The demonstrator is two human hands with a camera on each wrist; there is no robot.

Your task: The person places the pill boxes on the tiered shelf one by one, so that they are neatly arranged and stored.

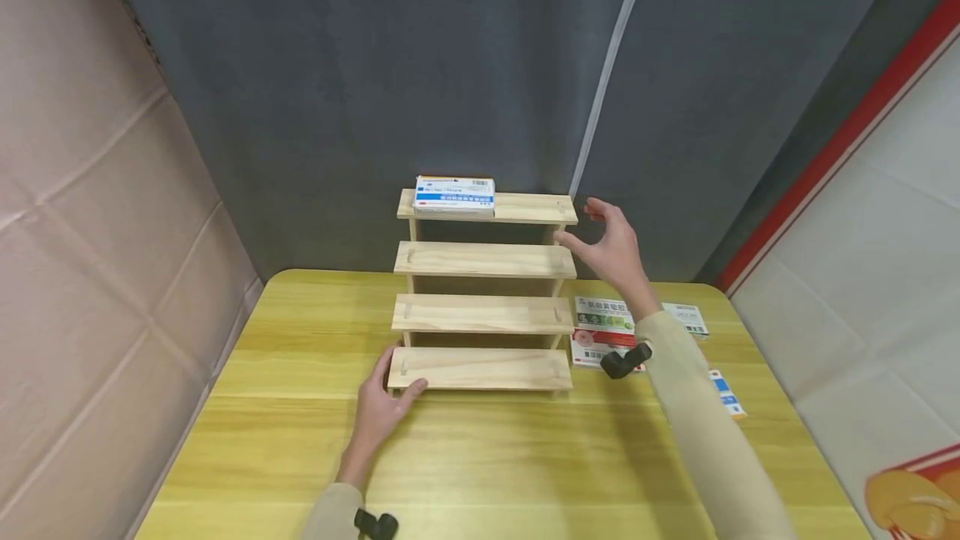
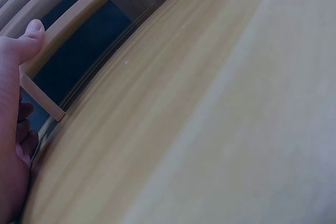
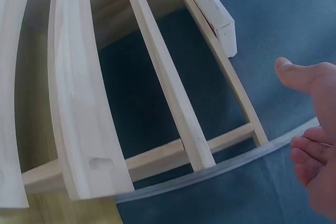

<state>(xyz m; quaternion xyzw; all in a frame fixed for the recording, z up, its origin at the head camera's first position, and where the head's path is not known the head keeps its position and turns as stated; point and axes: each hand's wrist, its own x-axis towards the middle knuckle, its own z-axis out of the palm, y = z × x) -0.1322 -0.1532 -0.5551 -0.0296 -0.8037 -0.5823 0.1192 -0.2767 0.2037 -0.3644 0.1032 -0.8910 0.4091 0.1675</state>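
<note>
A four-tier wooden step rack (image 1: 483, 315) stands on the table. At the left end of its lowest tier my left hand (image 1: 381, 407) grips the board, with the thumb (image 2: 32, 38) on the front edge and the other fingers round the side. My right hand (image 1: 613, 248) is held beside the right end of the upper tiers, its thumb and fingers apart and nothing between them. On the left part of the top tier lies a white and blue medicine box (image 1: 453, 197); its end shows in the right wrist view, apart from my right hand (image 3: 325, 90).
Right of the rack, medicine boxes with green and red bands (image 1: 606, 327) lie partly behind my right forearm. Another white box (image 1: 686, 318) and a blue and white box (image 1: 726, 394) lie further right. A grey curtain (image 1: 360, 90) hangs close behind the rack.
</note>
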